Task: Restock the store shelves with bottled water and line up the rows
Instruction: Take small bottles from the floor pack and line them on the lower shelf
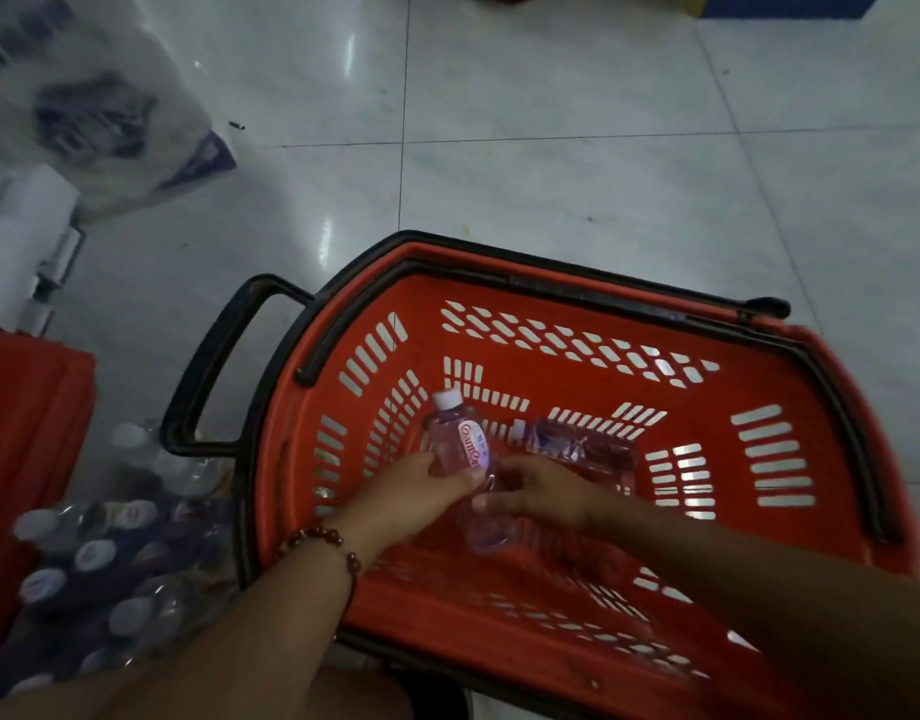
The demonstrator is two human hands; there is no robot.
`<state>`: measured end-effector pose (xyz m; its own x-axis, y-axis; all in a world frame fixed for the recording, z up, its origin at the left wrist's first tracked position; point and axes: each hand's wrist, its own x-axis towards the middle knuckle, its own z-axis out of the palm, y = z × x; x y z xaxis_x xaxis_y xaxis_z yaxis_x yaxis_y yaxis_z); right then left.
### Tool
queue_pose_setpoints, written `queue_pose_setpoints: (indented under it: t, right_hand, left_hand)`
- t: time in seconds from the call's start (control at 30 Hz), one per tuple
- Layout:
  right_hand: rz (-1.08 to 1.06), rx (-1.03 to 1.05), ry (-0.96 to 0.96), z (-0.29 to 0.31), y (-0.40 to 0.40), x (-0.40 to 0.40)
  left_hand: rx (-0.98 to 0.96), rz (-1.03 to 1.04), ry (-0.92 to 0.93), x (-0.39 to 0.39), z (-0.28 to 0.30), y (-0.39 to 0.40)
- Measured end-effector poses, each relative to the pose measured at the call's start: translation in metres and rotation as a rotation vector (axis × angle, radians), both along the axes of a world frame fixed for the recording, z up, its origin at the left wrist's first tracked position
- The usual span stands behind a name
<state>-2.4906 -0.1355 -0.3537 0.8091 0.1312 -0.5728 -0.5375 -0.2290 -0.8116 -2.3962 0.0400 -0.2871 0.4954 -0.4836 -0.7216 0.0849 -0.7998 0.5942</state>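
Note:
A red plastic shopping basket (pixel 790 387) with black handles stands on the tiled floor. Both my arms reach into it. My left hand (pixel 416 493) grips a small clear water bottle (pixel 455 439) with a white cap and a pink label, cap pointing away from me. My right hand (pixel 543 491) has its fingers curled round a second clear bottle (pixel 491 532) that lies lower in the basket. A third bottle (pixel 577 444) lies on its side on the basket floor, just beyond my right hand.
A shrink-wrapped pack of white-capped water bottles (pixel 104 569) sits on the floor left of the basket. Further left is a red object (pixel 26 449). Plastic-wrapped goods (pixel 99 111) lie at the upper left. White floor tiles (pixel 551 122) stretch beyond the basket.

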Motion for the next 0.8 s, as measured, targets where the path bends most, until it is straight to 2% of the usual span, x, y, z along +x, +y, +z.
queue_pose_setpoints:
  t: [0.07,0.17,0.23,0.27,0.37,0.4,0.47,0.53,0.57,0.7,0.8]
  right_hand:
    - [-0.074,0.086,-0.01,0.013,0.014,-0.003]
    - [-0.159,0.183,0.023,0.029,0.023,-0.006]
    - [-0.156,0.11,0.062,0.03,0.015,-0.006]
    - [-0.168,-0.017,0.087,0.022,0.005,-0.006]
    - [-0.14,-0.641,0.169,-0.011,-0.031,-0.013]
    - [-0.127,-0.752,0.214,-0.026,-0.043,-0.017]
    - [-0.179,-0.814,0.274,-0.05,-0.056,-0.023]
    - [-0.178,-0.893,0.285,-0.043,-0.052,-0.022]
    - [-0.161,-0.895,0.271,-0.037,-0.048,-0.021]
    - [-0.158,-0.572,0.203,-0.006,-0.014,-0.014]
    - [-0.226,-0.438,0.289,-0.013,-0.009,-0.031]
  left_hand:
    - [-0.123,0.184,0.066,-0.002,0.008,-0.008]
    - [-0.154,0.335,0.033,0.001,0.016,-0.011]
    - [-0.131,0.38,0.01,0.003,0.015,-0.009]
    - [-0.136,0.408,0.003,0.004,0.017,-0.009]
    - [-0.18,0.485,0.023,0.008,0.022,-0.01]
    - [-0.194,0.495,0.023,0.01,0.026,-0.01]
    - [-0.214,0.518,0.023,0.011,0.029,-0.008]
    - [-0.224,0.535,0.026,0.012,0.031,-0.005]
    - [-0.226,0.537,0.023,0.011,0.033,-0.004]
    - [-0.232,0.533,0.019,0.009,0.045,0.002]
    - [-0.253,0.555,0.028,0.008,0.059,0.009]
